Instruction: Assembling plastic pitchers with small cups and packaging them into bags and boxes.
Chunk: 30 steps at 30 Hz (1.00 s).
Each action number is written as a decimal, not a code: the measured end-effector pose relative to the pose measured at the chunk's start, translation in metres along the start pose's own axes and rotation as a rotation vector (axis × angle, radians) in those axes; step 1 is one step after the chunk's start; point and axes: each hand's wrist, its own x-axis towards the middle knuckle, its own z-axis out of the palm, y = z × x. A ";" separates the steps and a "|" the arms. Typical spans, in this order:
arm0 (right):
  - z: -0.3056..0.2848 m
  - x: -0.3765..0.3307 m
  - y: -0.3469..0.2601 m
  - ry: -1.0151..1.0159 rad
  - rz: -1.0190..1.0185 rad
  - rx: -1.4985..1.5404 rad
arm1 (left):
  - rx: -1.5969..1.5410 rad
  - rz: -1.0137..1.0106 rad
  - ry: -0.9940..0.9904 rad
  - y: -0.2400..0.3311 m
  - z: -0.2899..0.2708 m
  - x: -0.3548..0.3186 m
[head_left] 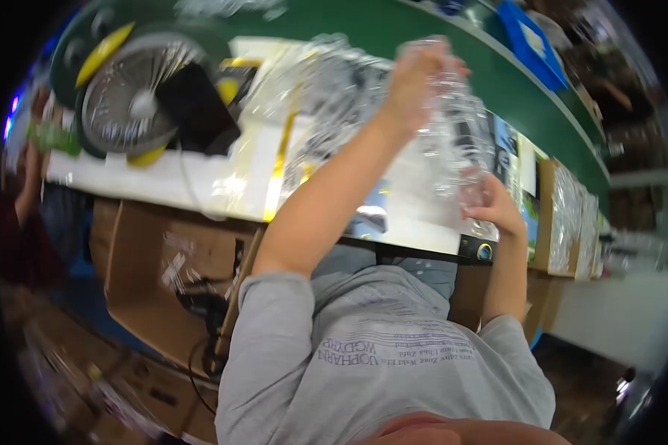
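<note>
A: Where are the hands?
B: The left hand (417, 85) is at the upper middle of the frame, fingers curled around the top of a clear plastic wrap (447, 141). The right hand (501, 208) is lower, right of centre, half closed, thumb and fingers at the wrap's bottom end; blur hides how firmly.
A: So the wrap hangs between them?
B: Yes, stretched between both hands, over the white table surface (423, 211).
A: What's around it?
B: Just left, a heap of crinkled clear plastic (330, 104). Further out, a round fan (137, 111) at the upper left, with a black flat object (195, 110) against it. A blue tray (531, 44) sits upper right, an open cardboard box (152, 297) lower left.
</note>
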 end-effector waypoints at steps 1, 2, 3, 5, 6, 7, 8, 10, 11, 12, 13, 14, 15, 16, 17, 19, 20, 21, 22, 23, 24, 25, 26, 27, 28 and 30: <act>-0.001 0.001 -0.003 0.012 -0.039 -0.031 | 0.030 -0.009 -0.027 0.002 -0.001 0.001; -0.003 0.004 -0.007 0.023 -0.078 -0.066 | 0.057 -0.039 0.029 0.004 0.002 0.004; -0.009 0.013 0.000 -0.004 -0.139 -0.080 | 0.109 -0.007 0.022 0.007 0.000 0.007; -0.018 0.023 -0.001 0.012 -0.212 -0.076 | -0.008 -0.043 0.059 0.019 0.016 0.012; -0.020 0.024 -0.012 -0.019 -0.209 -0.052 | 0.045 -0.024 0.035 0.024 0.026 0.015; -0.023 0.025 -0.019 -0.053 -0.207 -0.030 | 0.095 -0.001 0.011 0.027 0.034 0.019; -0.027 0.027 -0.020 -0.022 -0.230 -0.017 | 0.111 -0.019 -0.021 0.029 0.044 0.023; -0.033 0.034 -0.020 -0.050 -0.328 -0.014 | 0.185 0.049 -0.029 0.034 0.062 0.031; -0.035 0.036 -0.020 -0.029 -0.349 -0.004 | 0.200 0.040 -0.055 0.036 0.069 0.034; -0.037 0.038 -0.020 -0.042 -0.384 0.021 | 0.226 0.046 -0.070 0.037 0.075 0.037; -0.037 0.040 -0.021 -0.057 -0.420 0.044 | 0.252 0.054 -0.083 0.039 0.080 0.039; -0.037 0.040 -0.021 -0.039 -0.437 0.050 | 0.263 0.046 -0.105 0.038 0.083 0.041; -0.036 0.039 -0.021 -0.035 -0.425 0.060 | 0.274 0.059 -0.127 0.037 0.085 0.041; -0.035 0.038 -0.019 -0.033 -0.407 0.071 | 0.282 0.069 -0.143 0.035 0.086 0.041; -0.034 0.038 -0.016 -0.023 -0.391 0.089 | 0.306 0.072 -0.136 0.033 0.086 0.041; -0.032 0.036 -0.012 0.007 -0.395 0.068 | 0.293 0.060 -0.133 0.029 0.086 0.041; -0.032 0.036 -0.010 0.020 -0.394 0.038 | 0.278 0.062 -0.117 0.026 0.086 0.039; -0.032 0.035 -0.009 0.038 -0.378 0.009 | 0.286 0.073 -0.102 0.024 0.086 0.038; -0.032 0.034 -0.012 0.035 -0.371 0.017 | 0.288 0.067 -0.093 0.024 0.086 0.039; -0.031 0.033 -0.014 0.040 -0.373 0.008 | 0.263 0.062 -0.119 0.026 0.084 0.039; -0.030 0.032 -0.015 0.042 -0.375 0.001 | 0.238 0.058 -0.143 0.027 0.083 0.040; -0.030 0.032 -0.015 0.039 -0.367 0.009 | 0.237 0.069 -0.109 0.025 0.085 0.041; -0.031 0.032 -0.015 0.028 -0.370 0.033 | 0.240 0.062 -0.099 0.025 0.083 0.042; -0.031 0.033 -0.013 0.017 -0.374 0.056 | 0.220 0.046 -0.110 0.024 0.081 0.043; -0.030 0.035 -0.010 0.012 -0.370 0.062 | 0.200 0.034 -0.124 0.025 0.080 0.044; -0.028 0.038 -0.003 0.050 -0.467 0.047 | 0.220 0.035 -0.106 0.024 0.078 0.044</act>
